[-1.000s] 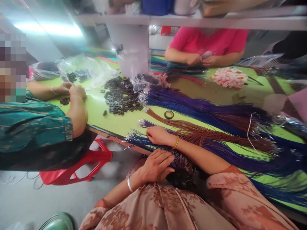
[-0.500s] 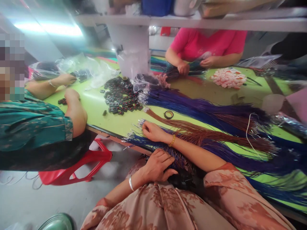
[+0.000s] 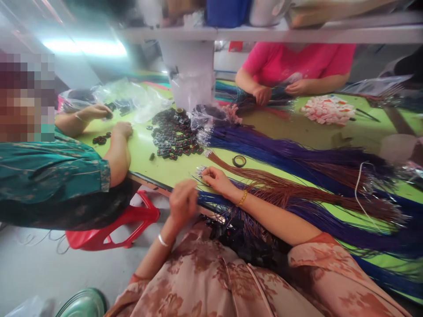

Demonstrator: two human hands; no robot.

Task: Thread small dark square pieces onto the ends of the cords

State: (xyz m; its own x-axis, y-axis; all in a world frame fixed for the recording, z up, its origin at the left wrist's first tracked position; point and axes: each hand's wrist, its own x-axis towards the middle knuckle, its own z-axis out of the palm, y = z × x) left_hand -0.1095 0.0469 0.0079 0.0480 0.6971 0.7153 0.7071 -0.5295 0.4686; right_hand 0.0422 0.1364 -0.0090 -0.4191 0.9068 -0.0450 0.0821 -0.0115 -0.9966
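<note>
My right hand [image 3: 217,181] is pinched at the silver-tipped ends of thin wires, its wrist lying over the blue wire bundle [image 3: 310,215]. To its left, my left hand [image 3: 183,200] is raised near the table edge, fingers curled and blurred; what it holds, if anything, is hidden. Just beyond my right hand runs a brown wire bundle [image 3: 264,180], with a purple and blue bundle [image 3: 280,143] behind it. A roll of black tape [image 3: 239,161] lies between these bundles. Black pieces [image 3: 243,240] and loose wire ends are on my lap.
Small black connectors [image 3: 175,136] are piled beyond my hands. A person in teal [image 3: 53,171] sits at the left on a red stool [image 3: 112,229]. Across the green table [image 3: 145,165], a person in pink [image 3: 297,66] works near pale pink pieces [image 3: 327,110]. A shelf [image 3: 238,34] hangs above.
My left hand has moved from the lap wires up and left to the table edge, its fingers now curled. My right hand stays at the wire tips. The view has shifted slightly left.
</note>
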